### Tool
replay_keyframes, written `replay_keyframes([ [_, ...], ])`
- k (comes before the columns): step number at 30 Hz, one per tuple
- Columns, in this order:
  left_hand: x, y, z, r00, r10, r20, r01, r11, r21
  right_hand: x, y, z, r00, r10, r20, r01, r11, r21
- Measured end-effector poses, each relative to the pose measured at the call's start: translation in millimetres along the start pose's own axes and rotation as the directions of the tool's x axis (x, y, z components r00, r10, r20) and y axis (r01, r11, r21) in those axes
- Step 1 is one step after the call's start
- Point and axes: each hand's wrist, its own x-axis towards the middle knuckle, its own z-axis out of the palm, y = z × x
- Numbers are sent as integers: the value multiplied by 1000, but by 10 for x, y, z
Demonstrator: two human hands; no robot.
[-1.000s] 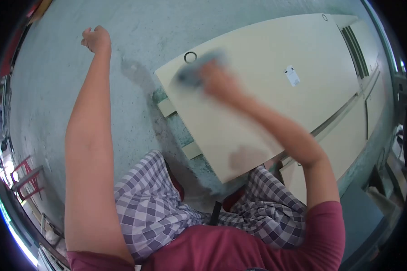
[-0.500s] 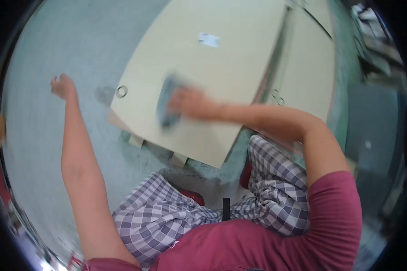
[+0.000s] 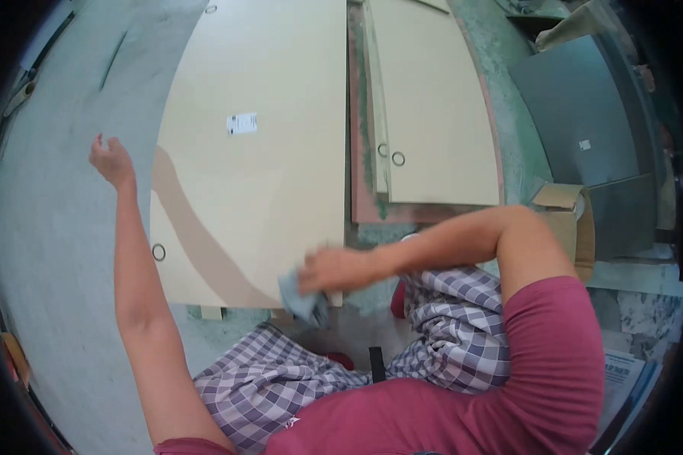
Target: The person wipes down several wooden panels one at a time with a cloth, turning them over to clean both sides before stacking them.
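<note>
A large cream panel (image 3: pixel 281 182) lies in front of me, with a small white label (image 3: pixel 242 123) and ring-shaped marks or holes near its left edge. My right hand (image 3: pixel 338 269), slightly blurred, grips a grey-blue cloth (image 3: pixel 303 299) at the panel's near edge, by the right corner. My left hand (image 3: pixel 111 161) is raised out to the left of the panel, fingers apart and slightly curled, holding nothing. A shadow of an arm falls across the panel.
Narrower cream panels (image 3: pixel 440 114) lie to the right on a reddish board (image 3: pixel 366 211). Farther right are a dark grey panel (image 3: pixel 573 106) with a small label and an open cardboard box (image 3: pixel 560 227). Short blocks (image 3: pixel 212 312) show under the large panel.
My right hand and the cloth have come down to the panel's near edge. The view has turned, so the panels appear straighter and farther left. My left hand stays raised.
</note>
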Motion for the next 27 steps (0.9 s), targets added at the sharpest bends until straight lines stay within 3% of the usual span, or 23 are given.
replay_keyframes([
  [1, -251, -190, -51, 999, -38, -20, 39, 999, 22, 46, -171, 77, 969, -13, 245, -18, 992, 123],
  [4, -413, 29, -47, 997, -53, 58, 55, 998, -42, 142, -170, -322, 980, 70, 185, -96, 986, 134],
  [7, -522, 362, -17, 977, 42, 209, -7, 986, -168, 85, 371, -972, 940, 243, -239, -288, 941, -178],
  [8, -553, 465, 6, 974, 59, 217, -19, 983, -182, -34, 500, -1339, 913, 234, -335, -350, 871, -346],
  [10, -694, 601, 129, 961, 166, 220, -87, 940, -329, -518, 887, -1875, 823, 247, -511, -499, 744, -444],
  [12, -749, 662, 211, 924, 227, 309, -147, 954, -263, -1087, 1136, -2165, 651, 434, -623, -758, 414, -504],
  [14, -785, 682, 313, 877, 363, 314, -310, 928, -206, -1712, 1592, -2133, 519, 551, -653, -855, 353, -381],
  [15, -765, 738, 288, 856, 350, 381, -290, 934, -208, -1951, 1717, -1955, 509, 564, -650, -860, 359, -362],
  [17, -836, 791, 269, 835, 298, 462, -271, 954, -127, -2350, 2011, -1493, 119, 831, -544, -990, 58, -127],
  [19, -811, 752, 237, 827, 242, 508, -252, 966, -50, -2118, 1759, -1163, 167, 814, -556, -986, 142, -88],
  [20, -870, 671, 268, 817, 272, 508, -308, 951, -15, -1934, 1507, -1107, 246, 813, -528, -969, 202, -141],
  [22, -828, 600, 236, 815, 307, 491, -356, 934, 8, -1708, 987, -1074, 377, 870, -318, -926, 365, -100],
  [23, -806, 598, 221, 797, 339, 500, -395, 918, 9, -1851, 924, -920, 547, 812, -202, -836, 543, -80],
  [25, -731, 549, 219, 795, 366, 484, -415, 910, -5, -1672, 373, -1059, 727, 671, 148, -685, 724, 80],
  [26, -703, 481, 228, 786, 384, 484, -451, 892, 24, -1529, 104, -1212, 717, 636, 286, -684, 721, 110],
  [27, -690, 428, 239, 771, 408, 489, -492, 869, 50, -1524, 23, -1293, 716, 669, 200, -694, 713, 100],
])
